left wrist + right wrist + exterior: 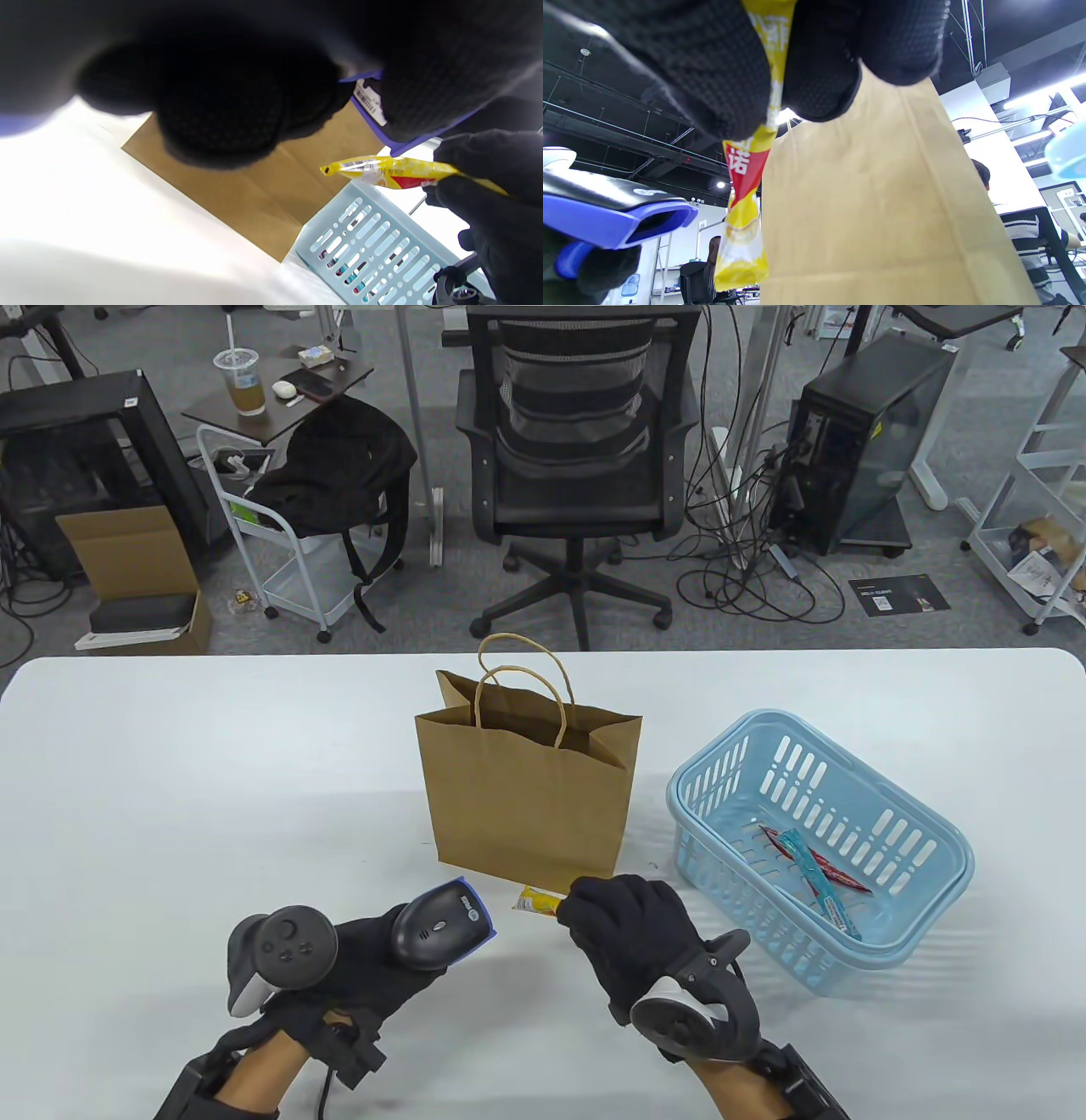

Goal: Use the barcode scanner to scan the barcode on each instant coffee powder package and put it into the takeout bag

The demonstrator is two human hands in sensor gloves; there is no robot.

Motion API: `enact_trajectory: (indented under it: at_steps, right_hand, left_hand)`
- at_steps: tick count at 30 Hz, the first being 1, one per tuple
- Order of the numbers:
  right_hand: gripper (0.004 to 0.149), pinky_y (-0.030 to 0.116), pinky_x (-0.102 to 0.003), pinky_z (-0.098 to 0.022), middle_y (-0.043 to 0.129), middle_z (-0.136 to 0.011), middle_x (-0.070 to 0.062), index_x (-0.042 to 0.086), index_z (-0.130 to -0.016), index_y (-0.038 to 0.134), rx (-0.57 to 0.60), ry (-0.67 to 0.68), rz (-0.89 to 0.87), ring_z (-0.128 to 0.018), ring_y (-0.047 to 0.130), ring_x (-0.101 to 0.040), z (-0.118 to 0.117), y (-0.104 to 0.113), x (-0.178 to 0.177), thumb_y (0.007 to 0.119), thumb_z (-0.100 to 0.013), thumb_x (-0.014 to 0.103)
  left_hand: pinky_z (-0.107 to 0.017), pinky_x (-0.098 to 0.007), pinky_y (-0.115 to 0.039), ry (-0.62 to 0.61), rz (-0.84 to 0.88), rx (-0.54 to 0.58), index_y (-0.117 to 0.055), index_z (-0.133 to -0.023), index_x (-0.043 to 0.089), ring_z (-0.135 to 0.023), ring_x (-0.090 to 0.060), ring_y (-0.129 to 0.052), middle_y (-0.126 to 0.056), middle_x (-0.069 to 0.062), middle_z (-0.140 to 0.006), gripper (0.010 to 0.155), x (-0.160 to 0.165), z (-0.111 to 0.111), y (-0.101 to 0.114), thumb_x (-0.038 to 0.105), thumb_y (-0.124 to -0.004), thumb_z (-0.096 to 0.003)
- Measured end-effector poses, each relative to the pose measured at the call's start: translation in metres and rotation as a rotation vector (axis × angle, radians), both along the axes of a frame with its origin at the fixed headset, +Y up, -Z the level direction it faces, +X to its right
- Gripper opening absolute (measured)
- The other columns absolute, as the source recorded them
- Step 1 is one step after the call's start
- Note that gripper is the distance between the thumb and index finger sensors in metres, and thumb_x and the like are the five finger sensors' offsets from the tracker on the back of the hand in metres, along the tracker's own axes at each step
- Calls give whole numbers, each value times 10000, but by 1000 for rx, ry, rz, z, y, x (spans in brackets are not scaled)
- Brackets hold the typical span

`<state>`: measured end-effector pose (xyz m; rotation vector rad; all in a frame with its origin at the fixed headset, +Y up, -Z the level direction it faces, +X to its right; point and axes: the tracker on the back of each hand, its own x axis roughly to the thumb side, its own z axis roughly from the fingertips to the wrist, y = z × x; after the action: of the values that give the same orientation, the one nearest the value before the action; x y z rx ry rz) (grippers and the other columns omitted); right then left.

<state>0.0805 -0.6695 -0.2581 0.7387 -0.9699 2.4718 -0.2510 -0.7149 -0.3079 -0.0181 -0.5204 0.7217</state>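
— Where does the table view sit?
— High, looking down over the white table towards the office behind.
— And the wrist views?
— Very close. The left looks past dark fingers across the tabletop; the right looks steeply up to the ceiling. All three share the brown paper bag and the yellow sachet

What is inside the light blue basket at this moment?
Two stick packages lie crossed on the floor of the basket: a red package and a blue package on top of it. Where they cross, the red one is covered.
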Motion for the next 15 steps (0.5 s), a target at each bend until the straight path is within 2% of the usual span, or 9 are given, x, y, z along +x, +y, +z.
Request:
enact_trajectory:
  at_steps: [15]
  right_hand:
    - [431, 820, -408, -529, 904, -866, 43, 391, -787, 826, -39, 28, -22, -615, 974, -155, 2, -3, -5, 985, -398, 291]
  left_hand:
    - [-389, -332, -943, -24, -41, 0, -785, -876, 289, -399, -87, -1110, -1004, 160, -630, 524, 4, 2, -1, 606, -850, -464]
